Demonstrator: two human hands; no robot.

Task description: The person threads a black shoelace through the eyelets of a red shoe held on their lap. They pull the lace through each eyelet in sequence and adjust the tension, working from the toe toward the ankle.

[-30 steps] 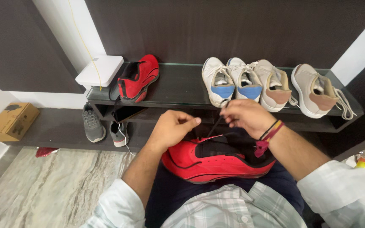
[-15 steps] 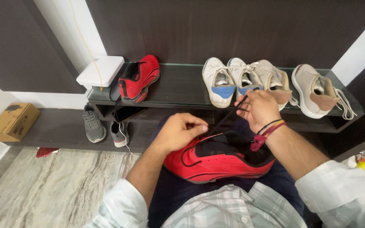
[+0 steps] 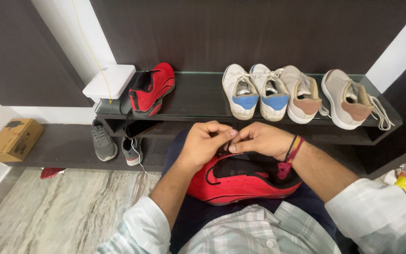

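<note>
A red shoe with a black tongue [image 3: 240, 181] lies on its side across my lap. My left hand [image 3: 205, 143] and my right hand [image 3: 259, 139] meet fingertip to fingertip just above its front end, both pinching the thin black lace [image 3: 225, 149], which is mostly hidden by the fingers. Red and yellow threads circle my right wrist. The matching red shoe [image 3: 151, 89] stands on the dark shelf [image 3: 198, 101] at the left.
On the shelf stand a white pair with blue tongues [image 3: 254, 91] and a beige pair [image 3: 325, 96]. A white box [image 3: 109, 80] sits at the shelf's left end. Grey shoes [image 3: 113, 143] rest on the lower ledge, a cardboard box [image 3: 12, 139] far left, marble floor below.
My right hand came down from its raised position near the shelf, where it held the lace taut, and now meets my left hand above the shoe's front.
</note>
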